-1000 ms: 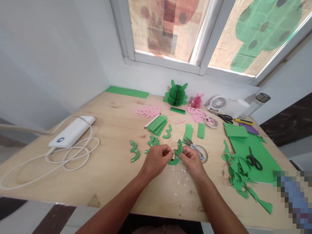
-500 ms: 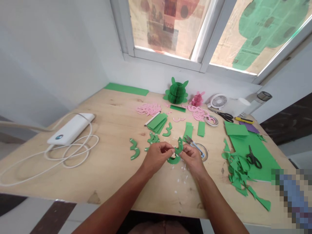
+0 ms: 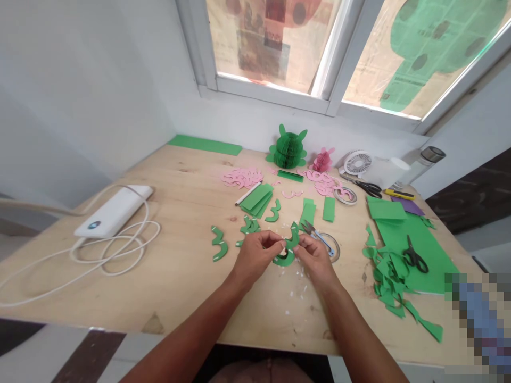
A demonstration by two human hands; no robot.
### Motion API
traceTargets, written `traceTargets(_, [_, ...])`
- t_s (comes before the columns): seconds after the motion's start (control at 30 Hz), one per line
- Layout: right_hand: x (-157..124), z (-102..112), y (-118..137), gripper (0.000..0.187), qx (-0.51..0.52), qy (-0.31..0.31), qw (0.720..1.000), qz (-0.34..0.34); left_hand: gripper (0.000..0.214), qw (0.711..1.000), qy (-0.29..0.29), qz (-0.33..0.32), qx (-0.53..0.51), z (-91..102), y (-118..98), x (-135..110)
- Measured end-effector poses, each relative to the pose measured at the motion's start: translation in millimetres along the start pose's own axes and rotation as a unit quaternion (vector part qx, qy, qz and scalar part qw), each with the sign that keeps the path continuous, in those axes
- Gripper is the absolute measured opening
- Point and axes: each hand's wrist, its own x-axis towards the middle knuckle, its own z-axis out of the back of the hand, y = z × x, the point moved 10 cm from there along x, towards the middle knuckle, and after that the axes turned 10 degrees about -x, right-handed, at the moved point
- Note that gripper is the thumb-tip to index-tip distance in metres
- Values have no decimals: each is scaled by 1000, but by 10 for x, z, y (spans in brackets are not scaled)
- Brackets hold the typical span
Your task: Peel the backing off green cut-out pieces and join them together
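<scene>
Pale wooden tabletop [image 3: 179,287] forms the work surface, set below a window [image 3: 271,98] in a white wall. One green scalloped piece [image 3: 294,239] is located between the two hands, over the near-middle of the tabletop. Thumb and fingers of the right hand [image 3: 317,259] pinch its right edge. Thumb and forefinger of the left hand [image 3: 255,252] are drawn together at its inner edge; whether they grip it cannot be told.

Handling: the piece appears to be paper or card. Expect it to be light, slightly springy, easily creased and not slippery. Take hold at the broad part of a curve; the narrow junctions are likely to bend or tear first.

Adjacent items: small white flecks [image 3: 291,294] lie just below the hands. Blue-handled snips [image 3: 325,243] lie just beyond the right hand. A similar green cut-out [image 3: 220,250] lies left of the left hand.

Outer items: stacked green cards [image 3: 257,200], then pink cut-outs [image 3: 242,178]; at far right, black scissors [image 3: 415,256] on a green sheet [image 3: 435,274].
</scene>
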Motion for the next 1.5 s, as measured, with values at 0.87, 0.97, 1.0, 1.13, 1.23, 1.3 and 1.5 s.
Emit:
traceTargets(0.87, [31, 17, -72, 17, 19, -22, 1000, 1, 15, 999, 24, 7, 31, 11, -45, 42])
traceTargets(0.97, [28, 15, -76, 16, 32, -23, 999, -1, 15, 999, 32, 22, -2, -1, -25, 35])
traceTargets(1.0, [27, 17, -81, 16, 38, -24, 999, -3, 16, 999, 36, 26, -9, -4, -20, 29])
traceTargets(1.13, [25, 31, -116, 17, 56, -30, 998, -16, 18, 998, 40, 37, -16, 1, -2, 7])
traceTargets(1.23, [32, 55, -119, 17, 54, -38, 998, -13, 19, 999, 28, 36, -10, 18, 12, 3])
traceTargets(1.3, [37, 71, -116, 17, 49, -45, 998, -8, 19, 999, 21, 32, -1, 25, 18, 8])
traceTargets(1.5, [42, 44, -110, 19, 44, -33, 998, -1, 17, 1000, 17, 24, -4, 34, 54, 39])
